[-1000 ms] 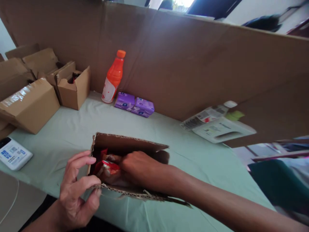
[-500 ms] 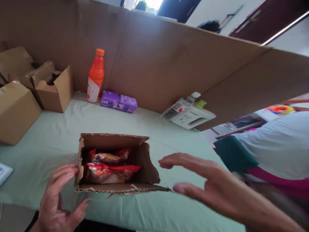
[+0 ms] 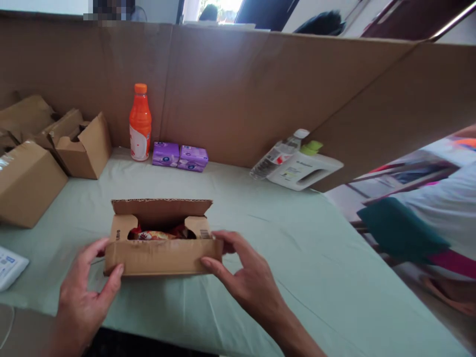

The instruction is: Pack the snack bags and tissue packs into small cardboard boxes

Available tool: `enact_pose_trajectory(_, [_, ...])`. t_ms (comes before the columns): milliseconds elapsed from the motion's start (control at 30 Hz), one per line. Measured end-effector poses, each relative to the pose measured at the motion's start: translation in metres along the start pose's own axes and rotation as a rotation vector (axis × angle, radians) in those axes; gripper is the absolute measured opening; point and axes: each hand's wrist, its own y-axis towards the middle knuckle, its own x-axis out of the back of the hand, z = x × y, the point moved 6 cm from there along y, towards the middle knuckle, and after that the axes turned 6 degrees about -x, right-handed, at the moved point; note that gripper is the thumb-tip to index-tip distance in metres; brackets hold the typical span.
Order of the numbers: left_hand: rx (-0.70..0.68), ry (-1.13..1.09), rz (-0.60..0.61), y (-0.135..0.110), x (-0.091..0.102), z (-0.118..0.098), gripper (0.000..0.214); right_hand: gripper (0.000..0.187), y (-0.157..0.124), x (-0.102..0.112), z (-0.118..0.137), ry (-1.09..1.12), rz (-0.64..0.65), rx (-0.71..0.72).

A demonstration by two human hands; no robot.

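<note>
Cardboard box [image 3: 159, 259]: one, on the cloth-covered surface [image 3: 282, 223], near side; red packet [image 3: 156, 235] partly visible inside; notched end flaps [image 3: 121, 227] folded in, rear flap [image 3: 161, 209] raised. Left grip [image 3: 87, 287]: partly spread, thumb and fingers about the left end. Right grip [image 3: 243, 275]: likewise, about the right end, thumb on the front. Step in hand, by judgement: closing the box. Next move seems to call for steadying it while folding the rear flap down.

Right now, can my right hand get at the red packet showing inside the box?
Probably yes, though tightly: the back flap stands open, but folded-in side flaps narrow the gap over the red packet, and your right hand holds the box.
</note>
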Motion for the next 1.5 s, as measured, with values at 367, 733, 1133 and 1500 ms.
enact_pose_trajectory(367, [-0.173, -0.114, 0.385, 0.065, -0.026, 0.009, 0.081, 0.076, -0.007, -0.032, -0.032, 0.374, 0.03, -0.175])
enact_pose_trajectory(733, [-0.237, -0.198, 0.526, 0.03, -0.018, 0.013, 0.061, 0.06, -0.001, -0.028, -0.025, 0.195, 0.24, 0.15])
enact_pose_trajectory(1133, [-0.148, -0.113, 0.264, 0.005, -0.02, 0.013, 0.068, 0.069, 0.021, -0.054, -0.044, 0.228, 0.312, 0.198])
enact_pose_trajectory(1500, [0.107, 0.455, -0.335, 0.018, 0.051, 0.1, 0.042, 0.072, 0.144, -0.249, 0.083, 0.452, 0.362, 0.01])
